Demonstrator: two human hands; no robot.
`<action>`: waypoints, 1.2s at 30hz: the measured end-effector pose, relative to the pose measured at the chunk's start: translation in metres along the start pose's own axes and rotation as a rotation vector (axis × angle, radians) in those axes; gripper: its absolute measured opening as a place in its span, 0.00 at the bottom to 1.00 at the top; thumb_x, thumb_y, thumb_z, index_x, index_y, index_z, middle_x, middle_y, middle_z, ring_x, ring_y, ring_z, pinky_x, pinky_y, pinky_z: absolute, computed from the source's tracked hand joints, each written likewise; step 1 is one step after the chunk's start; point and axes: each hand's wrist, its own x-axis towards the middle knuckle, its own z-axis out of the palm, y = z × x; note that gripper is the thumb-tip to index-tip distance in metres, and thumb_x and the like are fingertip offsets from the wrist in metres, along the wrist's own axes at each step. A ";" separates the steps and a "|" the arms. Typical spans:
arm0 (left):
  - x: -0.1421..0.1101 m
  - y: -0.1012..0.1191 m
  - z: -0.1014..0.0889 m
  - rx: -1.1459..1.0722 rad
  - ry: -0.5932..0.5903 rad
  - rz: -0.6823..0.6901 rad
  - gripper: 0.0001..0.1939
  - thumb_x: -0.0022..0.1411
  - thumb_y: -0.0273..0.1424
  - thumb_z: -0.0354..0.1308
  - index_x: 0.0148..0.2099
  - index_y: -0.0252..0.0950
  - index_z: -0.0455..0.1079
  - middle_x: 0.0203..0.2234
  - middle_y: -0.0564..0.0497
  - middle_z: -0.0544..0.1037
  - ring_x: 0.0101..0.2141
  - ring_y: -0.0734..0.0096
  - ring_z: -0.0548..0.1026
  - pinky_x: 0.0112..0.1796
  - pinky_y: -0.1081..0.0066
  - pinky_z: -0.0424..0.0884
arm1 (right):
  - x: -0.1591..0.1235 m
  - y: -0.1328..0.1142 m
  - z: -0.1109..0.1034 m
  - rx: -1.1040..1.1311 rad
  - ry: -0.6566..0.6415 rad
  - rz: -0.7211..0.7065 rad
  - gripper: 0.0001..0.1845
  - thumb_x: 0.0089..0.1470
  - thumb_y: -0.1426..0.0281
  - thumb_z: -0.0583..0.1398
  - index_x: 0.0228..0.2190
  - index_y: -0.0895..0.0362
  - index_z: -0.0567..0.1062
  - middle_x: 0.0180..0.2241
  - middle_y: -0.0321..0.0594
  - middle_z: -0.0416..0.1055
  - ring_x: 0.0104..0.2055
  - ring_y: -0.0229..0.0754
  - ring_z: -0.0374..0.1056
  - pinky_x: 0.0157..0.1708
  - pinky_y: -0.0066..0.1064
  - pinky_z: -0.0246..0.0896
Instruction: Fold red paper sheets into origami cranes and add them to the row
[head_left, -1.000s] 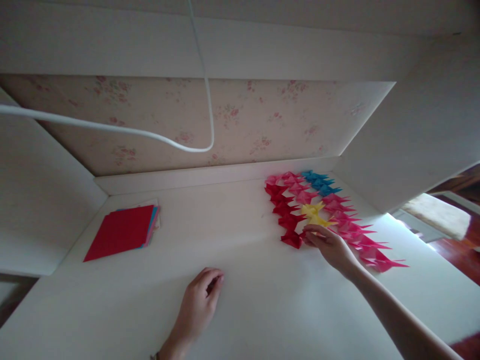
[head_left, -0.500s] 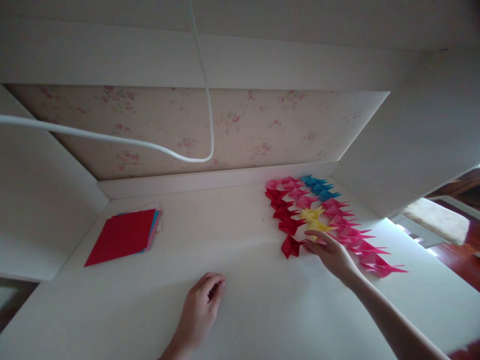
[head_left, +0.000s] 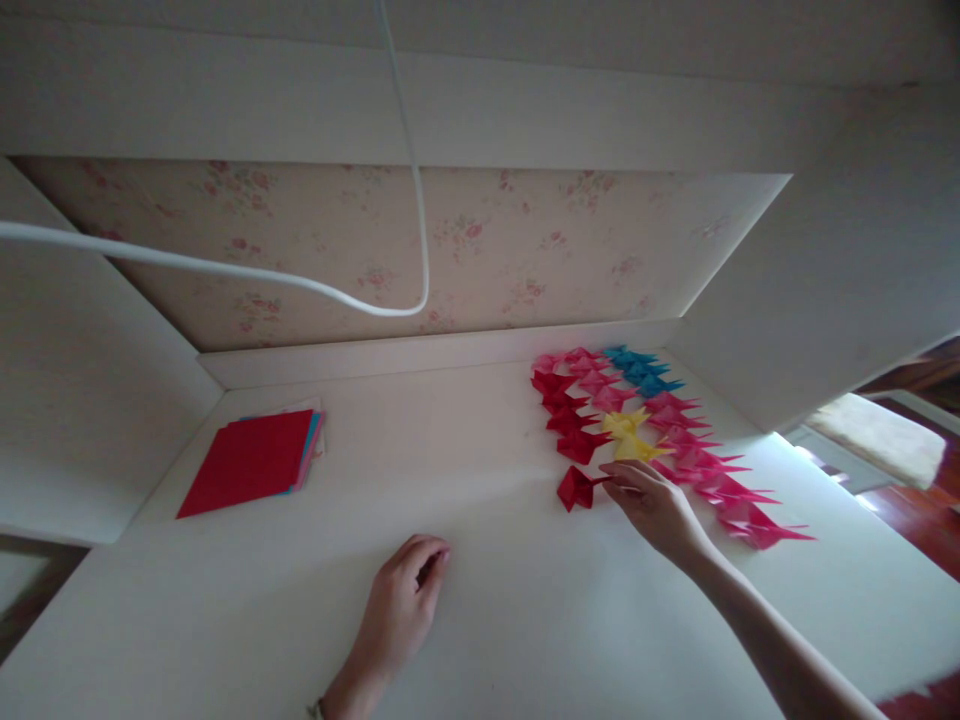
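Observation:
My right hand [head_left: 651,500] has its thumb and fingertips pinched on the pointed end of a red origami figure [head_left: 576,488] at the near end of the red row. Its body rests at or just above the white tabletop; I cannot tell which. My left hand [head_left: 409,595] lies curled on the table's near middle, thumb against the fingers, with nothing seen in it. Behind my right hand stand rows of folded figures: red ones [head_left: 577,445], yellow ones [head_left: 626,425], blue ones [head_left: 641,370] and pink ones [head_left: 754,522]. My right hand hides part of the nearest ones.
A stack of square coloured paper [head_left: 251,460], red on top, lies at the left. A white cable [head_left: 300,285] hangs across the front of the view. Side panels [head_left: 817,250] and a flowered back wall [head_left: 465,240] enclose the tabletop [head_left: 420,440].
My right hand has shifted slightly to the left with the red origami figure's end in its fingers. My left hand stays nearly still. The view has tilted a little.

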 end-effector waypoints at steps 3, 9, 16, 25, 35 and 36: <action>-0.001 0.001 0.000 0.002 0.001 0.000 0.10 0.70 0.33 0.52 0.42 0.39 0.74 0.36 0.49 0.80 0.38 0.66 0.79 0.41 0.69 0.74 | 0.002 0.002 -0.006 -0.055 -0.020 0.040 0.11 0.54 0.60 0.62 0.35 0.52 0.81 0.37 0.43 0.79 0.37 0.49 0.77 0.36 0.37 0.75; 0.000 0.000 -0.001 0.009 0.001 0.011 0.10 0.69 0.34 0.52 0.41 0.39 0.74 0.36 0.49 0.80 0.38 0.66 0.79 0.42 0.69 0.75 | -0.005 0.018 -0.014 -0.034 0.009 0.265 0.12 0.52 0.59 0.63 0.35 0.51 0.82 0.33 0.40 0.82 0.34 0.49 0.79 0.34 0.35 0.76; 0.000 -0.003 -0.001 0.001 -0.018 0.002 0.10 0.70 0.35 0.52 0.42 0.40 0.74 0.36 0.49 0.80 0.38 0.66 0.79 0.42 0.69 0.75 | -0.007 0.031 -0.020 -0.017 0.096 0.423 0.15 0.50 0.58 0.64 0.36 0.52 0.82 0.31 0.39 0.83 0.35 0.50 0.80 0.34 0.35 0.75; -0.001 -0.001 0.000 0.023 -0.013 0.004 0.10 0.70 0.34 0.52 0.42 0.40 0.74 0.36 0.49 0.80 0.38 0.66 0.79 0.42 0.68 0.75 | -0.009 0.027 -0.018 0.028 0.110 0.455 0.17 0.49 0.57 0.65 0.39 0.52 0.81 0.30 0.40 0.83 0.34 0.50 0.80 0.33 0.34 0.75; 0.000 0.003 -0.001 0.039 0.001 0.004 0.12 0.70 0.36 0.51 0.42 0.39 0.75 0.36 0.47 0.81 0.37 0.64 0.80 0.41 0.68 0.77 | -0.022 0.017 -0.015 0.195 0.187 0.442 0.22 0.47 0.55 0.66 0.41 0.54 0.80 0.34 0.44 0.82 0.33 0.52 0.80 0.33 0.37 0.77; 0.000 0.003 -0.001 0.036 0.003 0.001 0.12 0.70 0.36 0.52 0.42 0.39 0.75 0.36 0.47 0.81 0.37 0.65 0.80 0.41 0.69 0.77 | -0.024 0.016 -0.014 0.209 0.192 0.441 0.22 0.48 0.54 0.66 0.41 0.54 0.80 0.34 0.44 0.82 0.33 0.52 0.80 0.32 0.37 0.78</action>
